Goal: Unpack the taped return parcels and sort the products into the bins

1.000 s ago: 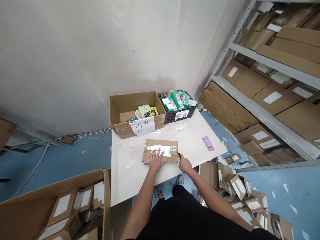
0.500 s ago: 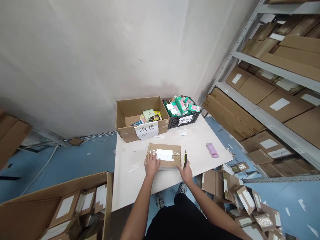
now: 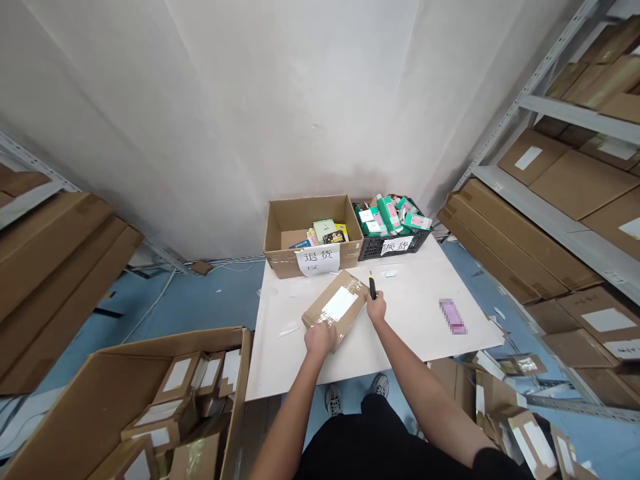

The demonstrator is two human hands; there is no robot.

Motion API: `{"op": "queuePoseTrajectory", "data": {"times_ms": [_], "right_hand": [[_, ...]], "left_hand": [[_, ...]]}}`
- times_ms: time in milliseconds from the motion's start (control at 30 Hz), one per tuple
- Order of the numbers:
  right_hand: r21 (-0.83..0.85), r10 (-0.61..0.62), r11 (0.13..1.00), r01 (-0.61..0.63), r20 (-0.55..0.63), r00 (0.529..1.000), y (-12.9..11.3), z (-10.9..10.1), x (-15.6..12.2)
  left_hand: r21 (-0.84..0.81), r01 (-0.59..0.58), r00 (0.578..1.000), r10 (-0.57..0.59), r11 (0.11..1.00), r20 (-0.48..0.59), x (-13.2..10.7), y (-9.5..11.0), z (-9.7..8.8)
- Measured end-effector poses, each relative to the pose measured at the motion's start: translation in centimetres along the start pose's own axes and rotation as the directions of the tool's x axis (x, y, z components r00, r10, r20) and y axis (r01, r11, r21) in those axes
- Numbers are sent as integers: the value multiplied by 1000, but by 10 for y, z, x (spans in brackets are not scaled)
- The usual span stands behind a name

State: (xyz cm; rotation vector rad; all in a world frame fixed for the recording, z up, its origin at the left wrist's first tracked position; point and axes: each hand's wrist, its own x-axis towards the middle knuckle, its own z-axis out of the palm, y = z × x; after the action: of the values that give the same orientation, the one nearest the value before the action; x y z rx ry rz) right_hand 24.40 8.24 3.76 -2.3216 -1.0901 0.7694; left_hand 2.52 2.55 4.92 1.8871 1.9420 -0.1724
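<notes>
A taped cardboard box with a white label lies turned at an angle on the white table. My left hand is closed on its near end, fingers bent over the edge. In my right hand is a black and yellow box cutter, its tip pointing away from me. That hand is also against the box's right side or very close to it. Whether the blade is out is too small to tell.
Behind stand an open carton of small boxes and a black crate of green-and-pink packages. A blurred pink item lies on the right of the table. A large carton of parcels is at left; shelves rise at right.
The box has turned from square-on to diagonal. My left hand has moved from its top to the near end, and my right hand has moved farther up the table. The view has shifted left.
</notes>
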Motion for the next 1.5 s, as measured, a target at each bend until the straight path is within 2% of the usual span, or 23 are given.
{"op": "queuePoseTrajectory", "data": {"times_ms": [100, 200, 267, 367, 467, 533, 600, 667, 733, 833, 900, 1000, 1067, 1133, 1200, 1267, 1400, 1500], "right_hand": [[24, -51, 998, 50, 20, 999, 19, 24, -44], [-9, -45, 999, 47, 161, 986, 36, 53, -79], [-39, -32, 998, 40, 195, 980, 36, 59, -80], [-109, -4, 994, 23, 177, 984, 19, 41, -52], [-190, 6, 982, 16, 118, 993, -6, 7, -15], [-203, -38, 978, 53, 76, 996, -15, -11, -3], [-200, -57, 978, 64, 38, 998, -11, -19, -5], [-210, -47, 976, 54, 41, 998, 4, -18, -20], [-246, -33, 968, 56, 97, 995, 25, -10, -39], [-280, -24, 957, 71, 167, 986, 47, 3, -52], [-280, 3, 959, 43, 162, 987, 48, 4, -44], [-277, 48, 961, -10, 131, 990, 31, -5, -14], [-251, 40, 968, -8, 122, 992, 21, -15, 3], [-205, -13, 978, 33, 102, 995, 20, -24, 11], [-170, -76, 981, 89, 83, 994, 29, -31, 8], [-160, -121, 978, 135, 96, 988, 45, -37, -3], [-190, -163, 958, 215, 254, 953, 73, -51, -28], [-249, -252, 908, 336, 317, 915, 73, -59, -37]], "left_hand": [[23, 4, 984, 0, 1000, -177, 25, -19, -15], [79, -47, 982, 61, 996, -177, 38, -33, -13], [109, -32, 982, 52, 994, -182, 33, -33, -2], [105, 16, 985, 2, 994, -170, 9, -18, 20], [45, -93, 994, 96, 995, -58, -13, 5, 35], [21, -161, 986, 161, 987, -48, -14, 14, 33], [34, -203, 975, 205, 979, -89, -3, 15, 22], [73, -285, 953, 291, 956, -90, 17, 8, 8], [116, -387, 921, 389, 915, 0, 37, -2, 0], [161, -423, 906, 411, 892, 105, 52, -11, 7], [183, -369, 929, 359, 911, 89, 49, -6, 20], [192, -266, 964, 258, 945, 67, 33, 14, 37], [174, -253, 967, 250, 952, 39, 23, 24, 41], [142, -284, 956, 292, 948, -39, 17, 27, 40], [114, -332, 933, 343, 937, -104, 16, 21, 39], [81, -382, 915, 389, 921, -108, 18, 10, 41], [25, -416, 902, 416, 909, -117, 21, -5, 55], [38, -414, 895, 414, 910, -165, 20, -7, 62]]}}
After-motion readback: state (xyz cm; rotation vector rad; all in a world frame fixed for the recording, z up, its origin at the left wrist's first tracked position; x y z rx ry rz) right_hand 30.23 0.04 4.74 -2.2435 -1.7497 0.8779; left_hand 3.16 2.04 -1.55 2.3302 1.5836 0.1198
